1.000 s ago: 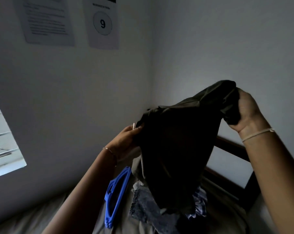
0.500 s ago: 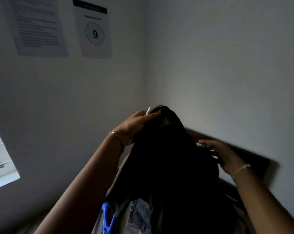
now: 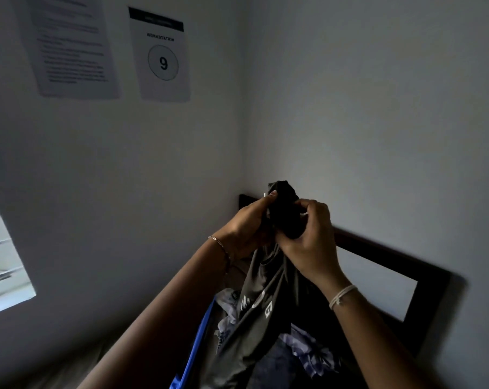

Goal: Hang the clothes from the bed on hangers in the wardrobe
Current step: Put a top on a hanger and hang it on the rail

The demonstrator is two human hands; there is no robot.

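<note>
While both hands bunch its top edge together, a dark garment [image 3: 261, 304] hangs in the air at the middle of the view. It is grey-brown with pale lettering partly visible on its front. Its upper end is gathered into a dark knot of cloth between the hands, and the rest drops straight down in loose folds.

The left hand [image 3: 246, 228] grips the bunched cloth from the left, its fingers curled round it. The right hand [image 3: 310, 242] grips the same bunch from the right, thumb and fingers closed on the fabric. The two hands are touching or very nearly so. A thin chain bracelet [image 3: 220, 245] sits on the left wrist and a pale cord band [image 3: 342, 296] on the right wrist.

Below the hanging cloth lies a heap of clothes [image 3: 313, 352], with pale patterned fabric and dark blue denim showing. Just left of the heap, partly hidden by the left forearm, is a blue hanger [image 3: 199, 341]; the room is too dim to tell whether it is one or several.

Behind the hands runs a dark wooden headboard [image 3: 422, 276] against the right wall. Two paper sheets are stuck high on the left wall: a page of blurred text [image 3: 72, 49] and a sign [image 3: 162, 54] reading "WORKSTATION" with a circled 9. A bright window [image 3: 2, 262] with horizontal slats shows at the left edge.
</note>
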